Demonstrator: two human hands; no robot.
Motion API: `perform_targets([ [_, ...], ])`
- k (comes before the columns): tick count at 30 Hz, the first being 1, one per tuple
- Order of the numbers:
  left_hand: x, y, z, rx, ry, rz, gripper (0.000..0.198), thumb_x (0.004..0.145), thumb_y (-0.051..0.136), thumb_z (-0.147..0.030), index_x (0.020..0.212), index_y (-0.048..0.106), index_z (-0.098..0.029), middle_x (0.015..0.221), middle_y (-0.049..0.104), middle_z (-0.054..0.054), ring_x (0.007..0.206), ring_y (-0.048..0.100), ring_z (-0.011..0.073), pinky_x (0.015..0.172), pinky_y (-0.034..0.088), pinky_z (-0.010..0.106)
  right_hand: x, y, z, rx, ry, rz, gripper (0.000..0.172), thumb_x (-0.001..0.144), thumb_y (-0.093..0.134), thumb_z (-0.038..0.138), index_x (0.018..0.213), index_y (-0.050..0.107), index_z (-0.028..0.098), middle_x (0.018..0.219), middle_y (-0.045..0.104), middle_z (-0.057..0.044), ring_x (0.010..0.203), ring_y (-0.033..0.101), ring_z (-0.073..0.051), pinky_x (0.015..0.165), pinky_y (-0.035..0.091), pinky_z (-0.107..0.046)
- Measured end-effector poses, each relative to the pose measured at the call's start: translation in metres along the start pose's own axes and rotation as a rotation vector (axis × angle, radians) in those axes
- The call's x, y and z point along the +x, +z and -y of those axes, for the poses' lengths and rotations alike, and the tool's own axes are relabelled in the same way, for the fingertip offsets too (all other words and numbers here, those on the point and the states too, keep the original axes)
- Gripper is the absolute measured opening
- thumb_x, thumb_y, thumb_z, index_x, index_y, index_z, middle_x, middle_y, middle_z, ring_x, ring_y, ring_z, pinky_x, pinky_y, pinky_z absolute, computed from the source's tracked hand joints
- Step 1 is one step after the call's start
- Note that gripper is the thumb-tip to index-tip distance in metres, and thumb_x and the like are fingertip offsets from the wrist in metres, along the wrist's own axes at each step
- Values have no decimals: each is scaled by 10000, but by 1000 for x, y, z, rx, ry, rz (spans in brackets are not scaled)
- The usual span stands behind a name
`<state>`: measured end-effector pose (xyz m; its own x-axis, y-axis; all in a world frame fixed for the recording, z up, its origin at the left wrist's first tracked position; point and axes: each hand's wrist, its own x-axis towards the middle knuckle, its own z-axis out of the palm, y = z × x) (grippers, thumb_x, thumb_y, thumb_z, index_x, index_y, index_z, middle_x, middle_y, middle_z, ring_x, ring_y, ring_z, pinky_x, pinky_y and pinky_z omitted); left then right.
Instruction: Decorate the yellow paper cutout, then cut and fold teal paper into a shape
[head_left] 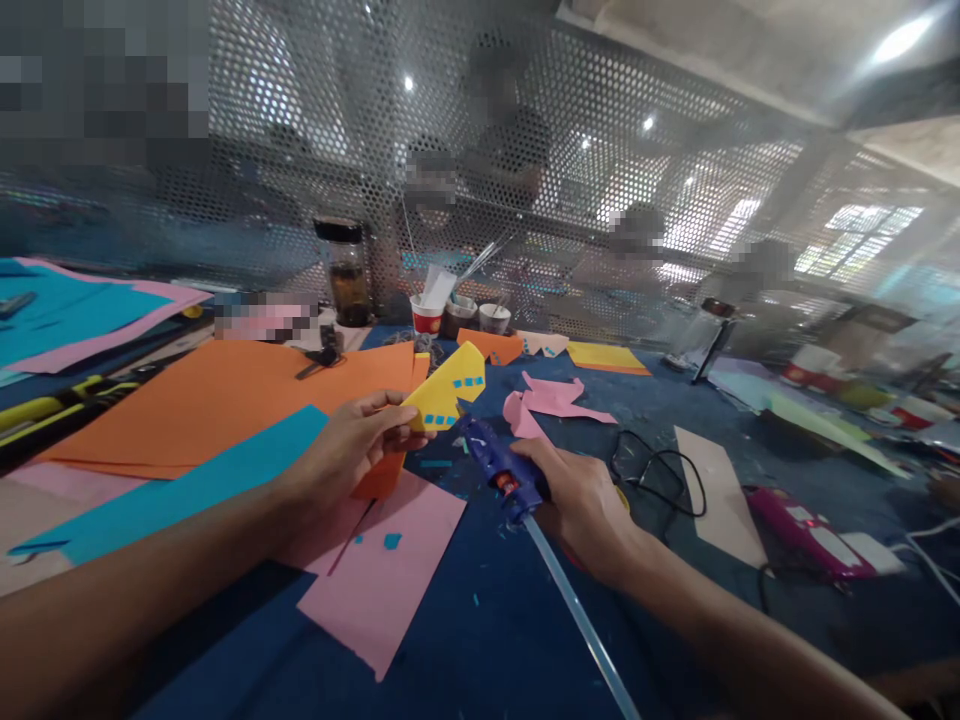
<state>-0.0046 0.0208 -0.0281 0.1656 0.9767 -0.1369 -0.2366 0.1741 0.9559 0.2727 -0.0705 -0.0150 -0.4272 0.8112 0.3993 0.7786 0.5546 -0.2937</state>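
My left hand pinches a yellow paper cutout that carries two rows of small blue paper squares. In my right hand is a blue glue gun, its nozzle close to the cutout's lower right edge; I cannot tell whether they touch. A long clear glue stick runs out of the back of the gun. Below my left hand lie pink paper with tiny blue scraps and a piece of orange paper. Pink paper offcuts rest beyond the gun.
Large orange sheets and a blue strip cover the left. Behind stand a jar and paper cups before a perforated metal screen. To the right are a black cable and a magenta power strip.
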Motion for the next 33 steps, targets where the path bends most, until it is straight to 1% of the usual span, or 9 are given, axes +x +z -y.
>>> perform_targets([
  [5,-3,0,0,-2,13,16,262,712,889,-312,826,681,-202,642,611,-46,704,712,155,807,624,281,1,0,3,-49,20,89,386,899,685,128,1259,593,231,1062,780,-37,923,743,-240,719,415,-292],
  [8,-5,1,-1,6,11,17,251,733,881,-321,852,699,-195,683,650,-25,752,727,162,805,618,267,2,-1,5,-70,27,134,392,901,678,124,1271,591,220,1100,780,-45,989,751,-267,748,441,-313],
  [11,-7,2,-2,10,11,18,242,739,875,-336,844,706,-198,672,639,-27,766,732,168,808,614,263,3,-1,6,-84,36,166,392,902,665,113,1273,586,211,1113,779,-51,1022,753,-280,770,463,-328],
  [15,-9,4,-4,12,14,21,228,735,871,-335,802,697,-203,643,598,-44,736,716,159,821,611,267,4,-1,6,-101,40,178,414,893,654,89,1280,580,217,1136,775,-50,1048,751,-279,798,485,-336],
  [19,-11,5,-5,23,21,15,230,735,869,-342,794,697,-201,669,619,-34,741,716,163,803,611,266,3,0,6,-111,45,188,407,894,658,91,1272,580,219,1121,776,-49,1044,753,-279,807,498,-339],
  [27,-11,5,-6,28,19,20,250,717,878,-359,776,693,-203,645,597,-45,727,706,154,805,613,260,3,1,7,-116,46,203,393,899,642,87,1265,585,216,1115,776,-54,1037,752,-261,811,510,-325],
  [31,-11,5,-5,27,14,13,243,714,874,-344,793,694,-201,710,668,-19,750,727,168,788,614,265,3,1,7,-124,47,204,407,892,647,83,1272,588,217,1136,777,-54,1053,751,-268,823,519,-334],
  [33,-10,5,-5,28,15,13,237,718,871,-340,800,696,-203,709,675,-17,751,731,173,788,614,270,3,1,7,-127,47,210,420,890,646,75,1282,585,213,1153,775,-60,1066,751,-271,836,525,-343],
])
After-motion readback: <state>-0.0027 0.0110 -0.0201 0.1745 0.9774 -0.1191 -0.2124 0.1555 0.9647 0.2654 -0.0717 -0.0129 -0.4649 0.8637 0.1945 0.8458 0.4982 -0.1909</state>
